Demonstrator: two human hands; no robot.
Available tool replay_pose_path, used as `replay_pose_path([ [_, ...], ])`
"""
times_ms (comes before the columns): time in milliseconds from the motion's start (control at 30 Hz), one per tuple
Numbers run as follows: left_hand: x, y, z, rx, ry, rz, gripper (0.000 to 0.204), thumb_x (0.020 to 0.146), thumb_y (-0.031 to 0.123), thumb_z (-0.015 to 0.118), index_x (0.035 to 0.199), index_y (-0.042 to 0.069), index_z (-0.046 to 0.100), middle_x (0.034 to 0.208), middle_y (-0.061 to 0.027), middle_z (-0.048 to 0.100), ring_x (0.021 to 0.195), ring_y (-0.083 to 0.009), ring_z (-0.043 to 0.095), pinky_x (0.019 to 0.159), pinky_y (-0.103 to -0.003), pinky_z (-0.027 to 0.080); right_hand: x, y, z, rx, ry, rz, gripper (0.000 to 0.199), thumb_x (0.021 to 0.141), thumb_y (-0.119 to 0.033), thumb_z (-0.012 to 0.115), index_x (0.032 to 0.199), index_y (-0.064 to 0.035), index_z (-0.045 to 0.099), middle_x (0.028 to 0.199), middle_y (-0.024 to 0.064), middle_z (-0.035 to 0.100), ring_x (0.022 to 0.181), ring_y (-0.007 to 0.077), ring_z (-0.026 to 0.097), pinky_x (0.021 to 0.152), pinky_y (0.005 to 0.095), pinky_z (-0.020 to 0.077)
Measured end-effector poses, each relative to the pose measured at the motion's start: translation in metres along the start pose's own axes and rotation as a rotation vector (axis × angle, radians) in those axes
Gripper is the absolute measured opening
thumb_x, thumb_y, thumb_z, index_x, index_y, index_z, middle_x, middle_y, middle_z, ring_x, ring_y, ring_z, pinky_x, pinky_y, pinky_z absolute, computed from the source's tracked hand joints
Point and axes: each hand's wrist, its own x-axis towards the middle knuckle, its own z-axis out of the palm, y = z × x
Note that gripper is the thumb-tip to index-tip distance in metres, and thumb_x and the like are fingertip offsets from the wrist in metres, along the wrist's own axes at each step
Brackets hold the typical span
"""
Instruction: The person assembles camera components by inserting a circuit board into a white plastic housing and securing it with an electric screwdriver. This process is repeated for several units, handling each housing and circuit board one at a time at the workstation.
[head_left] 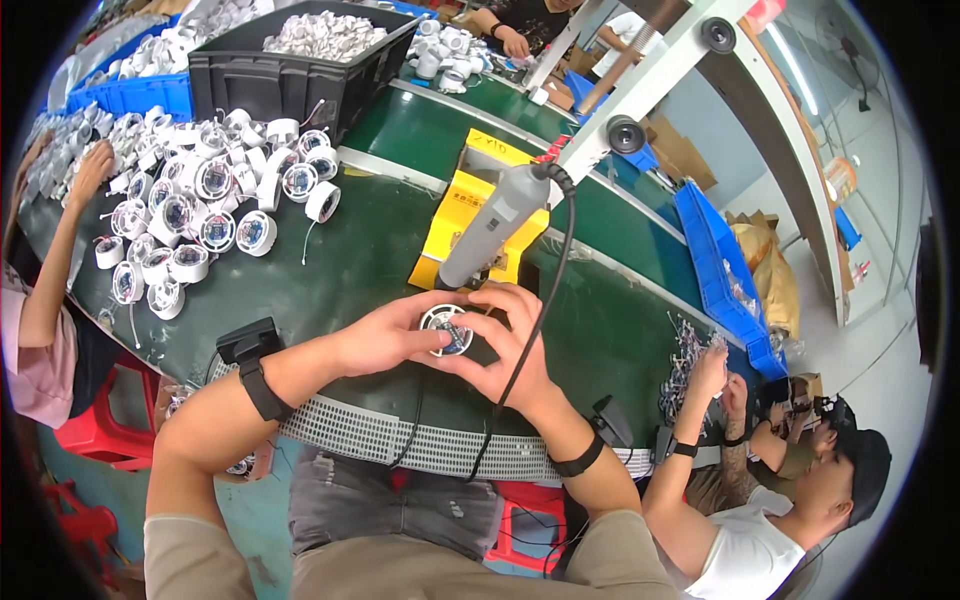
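Observation:
Between my two hands, above the green table (350, 270), is a small round white housing with a circuit board (457, 341) inside, its open face turned up. My left hand (380, 335) grips its left side, the thumb lying over the board. My right hand (515, 350) closes round the right side, fingers curled over the far rim and its thumb near the lower edge. Just beyond my fingers a grey electric screwdriver (497, 222) slants down on a black cable, its tip hidden. Behind it stands a yellow metal holder (436, 235).
Many similar white housings (178, 215) are heaped at left, where a co-worker's hand (95, 170) reaches in. A black crate (250, 90) stands behind the heap. A blue tray (712, 265) and thin wires (682, 365) lie right, near a co-worker in white (760, 535). The cable (545, 330) passes my right hand.

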Motion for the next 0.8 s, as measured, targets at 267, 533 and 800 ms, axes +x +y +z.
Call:
replay_pose_path([
  [267,0.002,-0.003,-0.006,-0.034,-0.074,-0.025,0.062,0.093,-0.001,0.050,0.148,0.002,0.022,0.125,-0.0128,0.051,0.108,-0.0239,0.061,0.095,-0.036,0.053,-0.005,0.006,-0.009,0.046,-0.192,0.115,0.037,0.068,-0.022,0.081,0.102,-0.0106,0.070,0.118,0.0107,0.058,0.111,0.0338,0.052,0.093,0.0431,0.0428],
  [533,0.001,-0.005,-0.002,-0.078,-0.101,-0.110,0.063,0.093,-0.002,0.050,0.148,-0.003,0.018,0.129,-0.0153,0.050,0.111,-0.0258,0.060,0.098,-0.036,0.051,-0.013,0.002,0.002,-0.146,0.131,-0.137,0.022,0.067,-0.006,0.078,0.087,-0.0021,0.070,0.089,0.0081,0.065,0.080,0.0270,0.062,0.071,0.0370,0.0515],
  [800,-0.001,-0.001,0.003,-0.199,-0.107,-0.136,0.061,0.095,-0.001,0.048,0.148,-0.003,0.017,0.129,-0.0158,0.050,0.111,-0.0267,0.060,0.099,-0.037,0.051,-0.014,-0.002,-0.001,-0.223,0.173,-0.240,0.022,0.063,-0.003,0.080,0.084,-0.0030,0.070,0.086,0.0061,0.066,0.078,0.0242,0.063,0.067,0.0366,0.0526],
])
